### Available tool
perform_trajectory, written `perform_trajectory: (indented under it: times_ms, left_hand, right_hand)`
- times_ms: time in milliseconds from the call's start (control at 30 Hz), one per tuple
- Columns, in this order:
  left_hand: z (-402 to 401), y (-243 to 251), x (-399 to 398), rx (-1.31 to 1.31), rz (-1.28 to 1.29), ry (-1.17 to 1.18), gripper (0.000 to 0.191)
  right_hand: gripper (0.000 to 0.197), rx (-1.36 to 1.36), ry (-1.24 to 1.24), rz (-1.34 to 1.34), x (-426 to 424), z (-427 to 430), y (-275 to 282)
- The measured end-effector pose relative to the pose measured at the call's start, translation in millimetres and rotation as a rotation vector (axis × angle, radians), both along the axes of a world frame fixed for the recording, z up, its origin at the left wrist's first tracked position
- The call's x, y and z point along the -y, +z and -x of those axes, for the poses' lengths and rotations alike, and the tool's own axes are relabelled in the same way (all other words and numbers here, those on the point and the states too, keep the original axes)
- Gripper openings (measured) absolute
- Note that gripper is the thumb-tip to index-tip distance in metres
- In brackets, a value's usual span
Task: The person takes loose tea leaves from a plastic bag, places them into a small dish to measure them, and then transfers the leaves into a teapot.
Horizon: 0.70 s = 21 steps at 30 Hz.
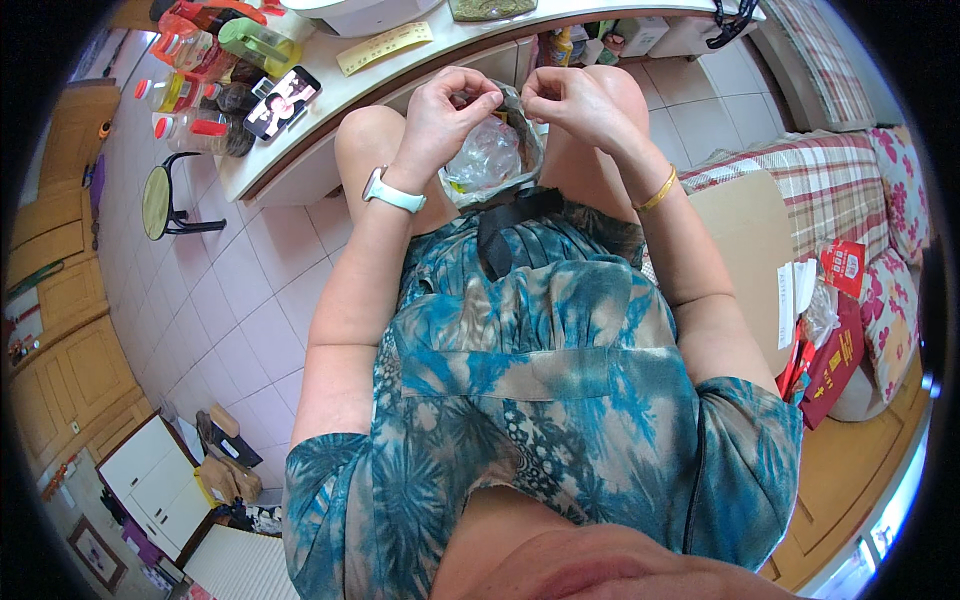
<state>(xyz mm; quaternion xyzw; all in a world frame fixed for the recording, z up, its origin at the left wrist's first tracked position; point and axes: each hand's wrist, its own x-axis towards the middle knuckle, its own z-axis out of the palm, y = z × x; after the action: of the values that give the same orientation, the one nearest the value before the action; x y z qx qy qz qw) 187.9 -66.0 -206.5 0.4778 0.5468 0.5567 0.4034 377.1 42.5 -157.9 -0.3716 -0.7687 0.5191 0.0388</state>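
Both hands are raised over a lined waste bin [534, 142] between my knees. My left hand [454, 112], with a pale-banded watch [394, 195] at its wrist, has thumb and fingertips pinched together. My right hand [566, 101], with a gold bracelet [657, 187] on that arm, is curled with thumb and index finger meeting. The hands are a little apart; whether anything tiny is between the fingertips cannot be made out. A crumpled clear plastic bag [487, 154] lies in the bin below them.
On the white table [322, 105] at the upper left are a phone [282, 103] on a stand, bottles [199, 131], a green-lidded jug [259, 46] and a yellow strip [384, 48]. A round stool [157, 202] stands left. A plaid-covered sofa [817, 180] holds red packets.
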Motion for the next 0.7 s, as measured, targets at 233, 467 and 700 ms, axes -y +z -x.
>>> perform_trajectory:
  times_ms: [233,467,700]
  left_hand:
    - [-5,-6,-20,0.075,0.075,0.015,0.019]
    - [-6,-13,-30,0.007,0.003,-0.040,0.016]
    - [-8,-13,-34,0.004,-0.013,-0.035,0.013]
  right_hand:
    - [0.014,-0.066,-0.032,0.003,-18,-4,-10]
    - [0.025,-0.094,0.009,-0.098,-31,-2,-10]
    - [0.020,-0.020,0.049,-0.136,-31,-1,-5]
